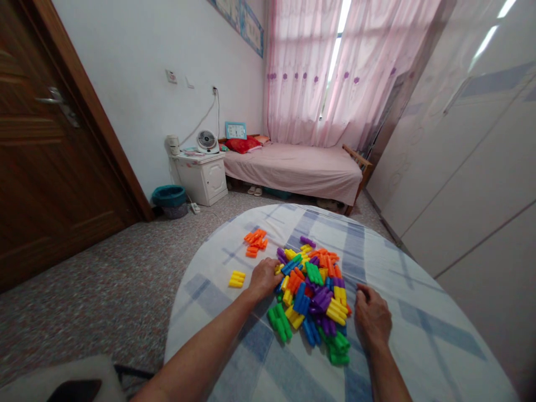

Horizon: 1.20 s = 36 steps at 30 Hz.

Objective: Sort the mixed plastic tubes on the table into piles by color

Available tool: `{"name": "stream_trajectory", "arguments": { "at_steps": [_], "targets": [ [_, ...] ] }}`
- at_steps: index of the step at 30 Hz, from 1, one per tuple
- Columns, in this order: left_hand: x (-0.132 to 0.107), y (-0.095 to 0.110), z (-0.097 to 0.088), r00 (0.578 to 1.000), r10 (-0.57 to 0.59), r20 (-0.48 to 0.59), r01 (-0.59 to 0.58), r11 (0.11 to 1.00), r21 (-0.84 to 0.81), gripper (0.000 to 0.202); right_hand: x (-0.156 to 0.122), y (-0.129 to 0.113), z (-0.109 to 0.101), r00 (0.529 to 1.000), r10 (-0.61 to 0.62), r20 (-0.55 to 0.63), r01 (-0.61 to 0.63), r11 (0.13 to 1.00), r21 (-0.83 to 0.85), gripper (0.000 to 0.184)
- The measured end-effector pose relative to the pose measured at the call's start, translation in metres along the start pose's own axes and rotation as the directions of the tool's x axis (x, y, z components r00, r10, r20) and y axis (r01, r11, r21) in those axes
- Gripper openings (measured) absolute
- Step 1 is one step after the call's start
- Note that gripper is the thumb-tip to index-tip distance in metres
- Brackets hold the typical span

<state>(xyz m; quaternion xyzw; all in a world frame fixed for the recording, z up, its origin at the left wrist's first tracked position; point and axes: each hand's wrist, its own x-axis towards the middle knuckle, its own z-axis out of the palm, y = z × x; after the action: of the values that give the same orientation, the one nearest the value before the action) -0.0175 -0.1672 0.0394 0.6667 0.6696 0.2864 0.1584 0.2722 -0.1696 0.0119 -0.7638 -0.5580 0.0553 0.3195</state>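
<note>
A heap of coloured plastic building blocks (312, 290) lies on a round table under a white cloth with blue checks (419, 335). My left hand (264, 277) rests at the heap's left edge, fingers curled among the blocks; whether it grips one is hidden. My right hand (372, 315) lies at the heap's right edge with its fingers bent down on the cloth. A small pile of orange blocks (255, 241) sits apart at the far left. Two yellow blocks (237, 278) lie alone left of my left hand. Green blocks (280, 321) lie at the near edge.
Beyond the table are a speckled floor (125, 279), a wooden door (50, 167) at the left, a white bedside cabinet (203, 176) with a small fan (207, 140), a teal bin (170, 198), a pink bed (293, 167) under a curtained window, and white wardrobes (473, 167) at the right.
</note>
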Motion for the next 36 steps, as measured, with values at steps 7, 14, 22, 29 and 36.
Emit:
{"name": "stream_trajectory", "arguments": {
  "at_steps": [7, 14, 22, 29, 36],
  "targets": [
    [0.006, -0.013, 0.01, 0.995, -0.097, 0.013, 0.098, 0.975, -0.199, 0.021, 0.0, 0.002, 0.002, 1.0, -0.005, -0.009, 0.005, 1.0, -0.008, 0.036],
    [-0.005, -0.03, -0.016, 0.993, -0.118, -0.023, 0.098, 0.9, -0.425, 0.032, 0.0, 0.001, 0.001, 1.0, 0.006, -0.007, -0.006, 1.0, 0.006, 0.036],
    [-0.028, -0.055, -0.068, 0.957, -0.284, -0.063, 0.202, 0.803, -0.56, 0.034, 0.001, 0.001, 0.001, 1.0, 0.021, -0.001, -0.021, 1.0, 0.012, 0.036],
    [-0.037, -0.096, -0.057, 0.902, -0.205, -0.381, 0.143, 0.972, -0.185, 0.032, 0.001, 0.001, 0.0, 1.0, 0.015, -0.003, -0.015, 1.0, -0.002, 0.036],
    [-0.041, -0.066, -0.057, 0.859, 0.002, -0.512, 0.019, 0.999, 0.036, 0.028, 0.0, -0.001, -0.002, 1.0, 0.02, 0.003, -0.02, 1.0, 0.006, 0.037]
  ]
}}
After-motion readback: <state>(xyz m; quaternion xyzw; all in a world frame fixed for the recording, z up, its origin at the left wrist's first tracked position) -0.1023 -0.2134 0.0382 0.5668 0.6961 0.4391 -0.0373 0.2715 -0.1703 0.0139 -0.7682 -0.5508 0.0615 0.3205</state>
